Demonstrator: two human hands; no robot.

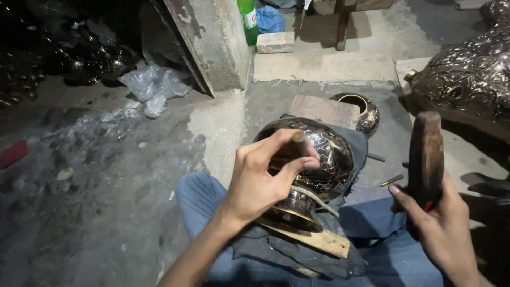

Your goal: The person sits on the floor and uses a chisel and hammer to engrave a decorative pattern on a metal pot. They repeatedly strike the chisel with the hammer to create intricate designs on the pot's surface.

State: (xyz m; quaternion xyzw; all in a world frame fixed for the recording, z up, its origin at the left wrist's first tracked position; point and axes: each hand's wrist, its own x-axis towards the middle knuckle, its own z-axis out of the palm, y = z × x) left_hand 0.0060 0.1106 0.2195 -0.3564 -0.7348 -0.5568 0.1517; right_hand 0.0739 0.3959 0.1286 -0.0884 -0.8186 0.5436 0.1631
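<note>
A shiny engraved metal pot (324,154) lies tilted on a dark cloth (297,250) over my lap, its flared foot (293,211) toward me with a cord around its neck. My left hand (263,175) rests against the pot, fingers pinched on a thin chisel-like tool pressed to its surface. My right hand (441,223) is raised to the right of the pot, gripping a dark wooden mallet (426,157) held upright. A wooden strip (319,239) lies under the pot's foot.
A smaller engraved pot (364,111) stands behind a wooden block (324,110). A large embossed metal vessel (473,74) fills the right edge. Loose metal punches (392,180) lie on the concrete floor. A concrete pillar (212,42), plastic bags (154,85) and dark metalware (79,58) sit at the back left.
</note>
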